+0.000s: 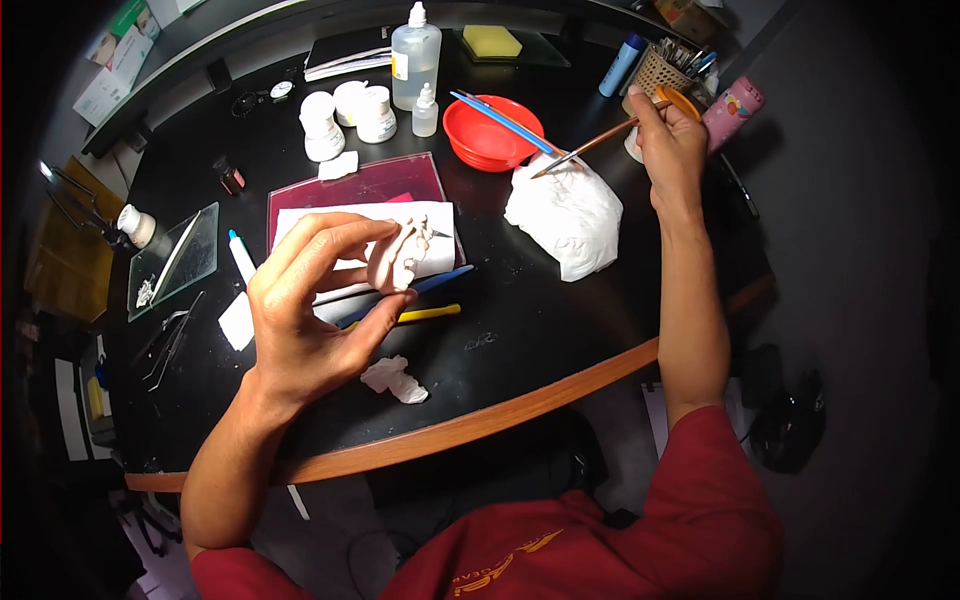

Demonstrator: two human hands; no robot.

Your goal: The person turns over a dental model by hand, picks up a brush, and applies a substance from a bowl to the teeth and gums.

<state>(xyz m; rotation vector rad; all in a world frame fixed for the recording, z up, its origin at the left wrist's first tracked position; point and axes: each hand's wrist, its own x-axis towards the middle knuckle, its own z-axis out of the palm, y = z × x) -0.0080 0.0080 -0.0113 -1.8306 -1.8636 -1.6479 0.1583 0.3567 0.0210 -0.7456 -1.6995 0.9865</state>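
- Above the surface [560, 340]: left grip [305, 295] pinching one dental cast [402, 257], partly hiding one maroon board [330, 190].
- Right grip [672, 150]: holding one brush [590, 147] over tissue [570, 215].
- Beyond: one red bowl [488, 157], two clear bottles [416, 75].

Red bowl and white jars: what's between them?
In the head view, a small dropper bottle stands between the red bowl and white jars, a bigger bottle behind.

Tooth model [400, 258], approx. 10 o'clk, looks matt, rough; bowl [482, 157], 12 o'clk, glossy plastic; counter edge [500, 412], 6 o'clk, wood.
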